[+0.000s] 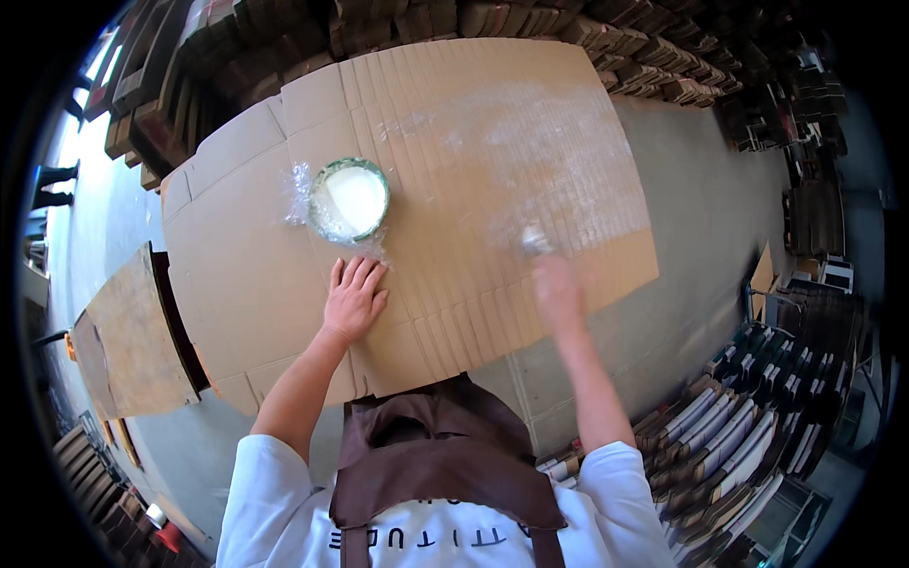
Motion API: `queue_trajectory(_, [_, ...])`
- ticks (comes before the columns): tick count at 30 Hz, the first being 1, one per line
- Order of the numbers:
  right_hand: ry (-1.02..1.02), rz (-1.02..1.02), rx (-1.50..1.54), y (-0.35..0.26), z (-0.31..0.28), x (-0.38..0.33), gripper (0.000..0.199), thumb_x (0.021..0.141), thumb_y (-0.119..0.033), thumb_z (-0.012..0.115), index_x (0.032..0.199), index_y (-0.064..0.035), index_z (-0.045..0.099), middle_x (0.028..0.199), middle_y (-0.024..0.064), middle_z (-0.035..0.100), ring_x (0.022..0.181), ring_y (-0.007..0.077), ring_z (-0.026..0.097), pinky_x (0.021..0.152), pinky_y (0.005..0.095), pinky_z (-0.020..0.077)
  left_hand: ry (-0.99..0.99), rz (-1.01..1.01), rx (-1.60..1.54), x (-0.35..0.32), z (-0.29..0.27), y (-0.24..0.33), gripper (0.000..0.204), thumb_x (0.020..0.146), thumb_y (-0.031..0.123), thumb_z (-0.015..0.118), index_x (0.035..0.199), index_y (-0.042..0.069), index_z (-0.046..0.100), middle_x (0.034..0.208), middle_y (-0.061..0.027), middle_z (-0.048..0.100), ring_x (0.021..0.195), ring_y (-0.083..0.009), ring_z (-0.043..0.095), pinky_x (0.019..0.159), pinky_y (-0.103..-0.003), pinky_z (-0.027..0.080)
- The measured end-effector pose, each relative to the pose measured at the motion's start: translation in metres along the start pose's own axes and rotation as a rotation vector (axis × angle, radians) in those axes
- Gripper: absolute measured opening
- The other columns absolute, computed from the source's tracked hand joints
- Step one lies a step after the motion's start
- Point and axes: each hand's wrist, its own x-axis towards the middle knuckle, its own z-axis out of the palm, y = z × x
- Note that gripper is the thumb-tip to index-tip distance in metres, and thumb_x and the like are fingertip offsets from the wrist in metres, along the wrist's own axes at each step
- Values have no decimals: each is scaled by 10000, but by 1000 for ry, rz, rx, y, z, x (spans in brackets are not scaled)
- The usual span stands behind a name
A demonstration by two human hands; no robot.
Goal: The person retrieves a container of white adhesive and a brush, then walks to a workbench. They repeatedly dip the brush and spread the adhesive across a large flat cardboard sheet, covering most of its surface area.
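Observation:
A large sheet of brown corrugated cardboard (426, 312) lies before me, its right part smeared with streaks of white, wet-looking stuff. My left hand (355, 298) rests on it palm down, fingers stretched, just below a round green-rimmed tub (386, 202). Thick white liquid or paste (355, 201) fills the tub, and crumpled clear plastic film (298, 194) pokes out around it. Over the right part, my right hand (559, 292) is blurred by motion and grips what looks like a brush (536, 239). The brush's far end touches or nearly touches the cardboard at the lower edge of the smear.
Stacks of folded cardboard (653, 57) line the far side. At left stands a brown board-topped surface (137, 341). Rows of stacked curved pieces (729, 426) stand at the lower right. Grey floor (701, 189) runs along the right of the sheet.

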Motion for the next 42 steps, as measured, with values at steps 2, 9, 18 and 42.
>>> queue_trajectory(2, [-69, 1, 0, -10, 12, -2, 214, 951, -126, 505, 1057, -23, 660, 1074, 177, 656, 1026, 349, 623, 858, 438, 520, 5, -8, -7, 1, -3, -1, 507, 869, 326, 603, 1319, 107, 520, 1369, -93, 486, 1365, -284, 359, 1165, -526, 181])
queue_trajectory(9, [-109, -253, 85, -115, -10, 94, 244, 870, -17, 626, 1114, -30, 633, 1163, 152, 649, 1059, 338, 636, 903, 399, 520, 40, 10, -21, 0, -11, -4, 491, 885, 349, 590, 1318, 126, 527, 1368, -72, 489, 1363, -254, 364, 1166, -507, 186])
queue_trajectory(18, [-255, -703, 85, -209, 57, 127, 297, 779, 27, 625, 1070, -29, 625, 1144, 149, 659, 1034, 323, 641, 886, 404, 525, 62, 14, -79, -4, -8, -5, 510, 912, 373, 558, 1369, 156, 498, 1419, -47, 467, 1385, -221, 357, 1176, -508, 190])
queue_trajectory(42, [-399, 792, 2262, -119, 137, 111, 215, 977, -174, 579, 1119, -22, 632, 1127, 185, 688, 1093, 281, 661, 909, 446, 568, 57, 9, -40, -4, -12, -5, 529, 918, 403, 543, 1390, 170, 489, 1430, -39, 464, 1387, -202, 347, 1172, -497, 202])
